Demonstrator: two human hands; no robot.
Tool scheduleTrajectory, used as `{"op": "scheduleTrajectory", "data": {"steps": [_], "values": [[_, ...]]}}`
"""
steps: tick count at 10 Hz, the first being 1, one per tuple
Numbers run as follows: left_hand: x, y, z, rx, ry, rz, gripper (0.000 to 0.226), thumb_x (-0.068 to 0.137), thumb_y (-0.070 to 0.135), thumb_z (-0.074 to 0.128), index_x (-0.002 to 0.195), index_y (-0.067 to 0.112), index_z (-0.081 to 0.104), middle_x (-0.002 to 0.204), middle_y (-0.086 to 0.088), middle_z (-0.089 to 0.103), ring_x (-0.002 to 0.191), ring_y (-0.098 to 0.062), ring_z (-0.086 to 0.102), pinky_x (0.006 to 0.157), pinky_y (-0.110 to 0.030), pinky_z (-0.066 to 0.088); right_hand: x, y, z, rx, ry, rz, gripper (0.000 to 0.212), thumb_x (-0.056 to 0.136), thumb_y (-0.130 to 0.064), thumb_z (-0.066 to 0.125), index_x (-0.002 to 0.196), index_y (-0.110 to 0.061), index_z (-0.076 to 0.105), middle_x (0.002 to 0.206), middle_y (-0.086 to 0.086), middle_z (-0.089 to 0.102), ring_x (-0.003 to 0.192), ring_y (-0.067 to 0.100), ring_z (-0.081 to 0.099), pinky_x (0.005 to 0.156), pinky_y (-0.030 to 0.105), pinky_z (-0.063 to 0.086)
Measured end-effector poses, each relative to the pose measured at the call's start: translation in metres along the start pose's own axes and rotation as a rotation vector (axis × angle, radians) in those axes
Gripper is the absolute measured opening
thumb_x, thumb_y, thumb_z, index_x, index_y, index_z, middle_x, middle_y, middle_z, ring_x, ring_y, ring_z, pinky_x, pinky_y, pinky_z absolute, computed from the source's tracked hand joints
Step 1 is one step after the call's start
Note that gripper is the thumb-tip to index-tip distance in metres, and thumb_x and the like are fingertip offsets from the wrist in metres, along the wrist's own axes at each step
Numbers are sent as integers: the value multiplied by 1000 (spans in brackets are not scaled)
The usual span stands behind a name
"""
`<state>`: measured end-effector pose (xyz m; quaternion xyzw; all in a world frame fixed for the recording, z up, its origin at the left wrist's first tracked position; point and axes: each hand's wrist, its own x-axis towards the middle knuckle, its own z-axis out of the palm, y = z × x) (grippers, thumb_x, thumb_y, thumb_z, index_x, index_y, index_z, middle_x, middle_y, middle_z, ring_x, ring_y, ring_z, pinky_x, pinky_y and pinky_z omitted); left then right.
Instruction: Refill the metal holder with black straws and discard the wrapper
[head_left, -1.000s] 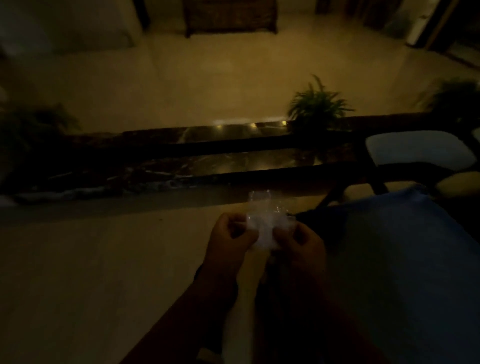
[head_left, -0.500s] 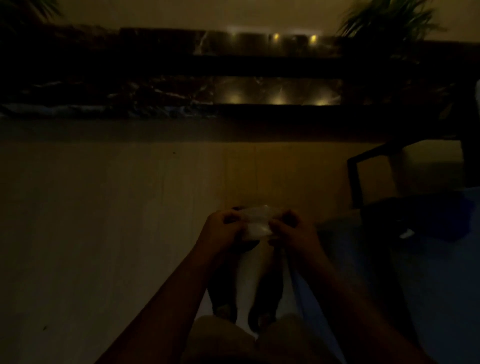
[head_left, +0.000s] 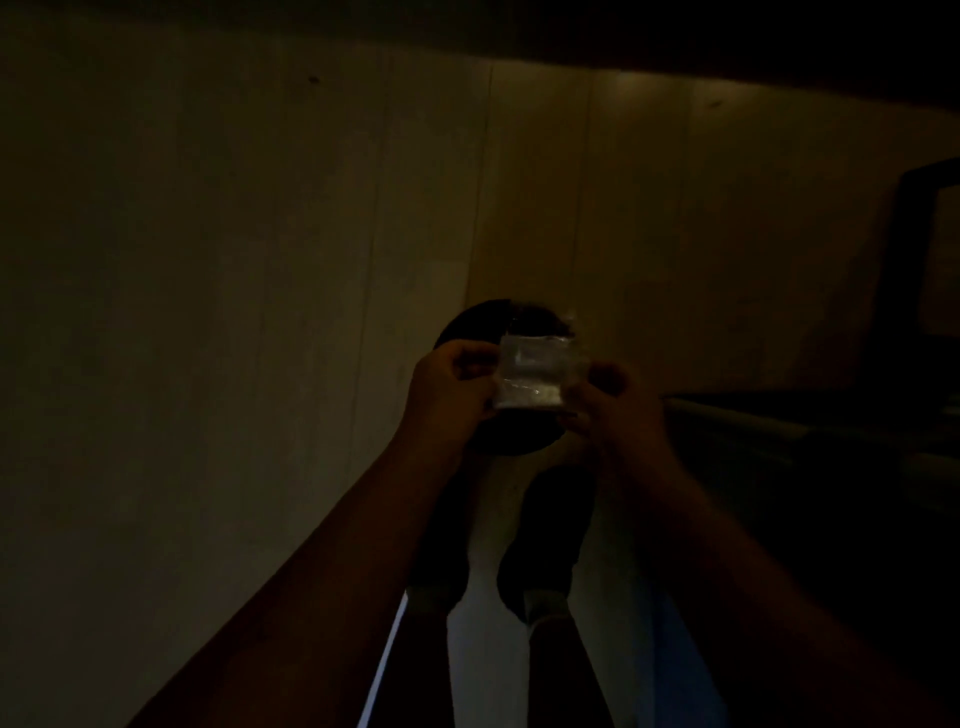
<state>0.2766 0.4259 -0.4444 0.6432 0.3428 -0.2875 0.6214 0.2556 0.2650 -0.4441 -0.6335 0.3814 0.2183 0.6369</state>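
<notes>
The scene is very dim. A crumpled clear plastic wrapper (head_left: 532, 371) is stretched between both hands at mid-frame. My left hand (head_left: 449, 387) pinches its left edge and my right hand (head_left: 605, 402) pinches its right edge. Directly below the wrapper sits a dark round opening (head_left: 480, 319), seemingly a bin on the floor; my hands partly cover it. No metal holder or black straws can be seen.
Pale floor (head_left: 234, 312) spreads left and ahead. My dark shoes (head_left: 550, 530) stand just below the hands. A dark chair frame (head_left: 904, 249) and a dark ledge lie at the right. A dark strip runs along the top edge.
The view has tilted steeply down, from the room to the floor and my feet. The wrapper stays gripped in both hands, which are now over the dark round opening.
</notes>
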Motion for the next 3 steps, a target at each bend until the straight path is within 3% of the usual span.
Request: {"op": "scheduleTrajectory", "data": {"steps": [2,3], "values": [[70,-74,1,-155,16,-123,29,84,-10,61,110,3,63,109,-17,69,96,-30,68,72,-32,58,66,70,5,-84,-45,21,15,93,-7,60,107,-14,60,102,-2,64,91,14,66,67,24,56],[88,-94,1,-149,43,-149,26,86,-7,62,103,13,63,106,-10,68,95,-22,66,74,-29,56,80,87,8,-199,1,-40,17,92,-12,64,99,-27,58,92,-15,61,78,-2,63,60,15,52]]}}
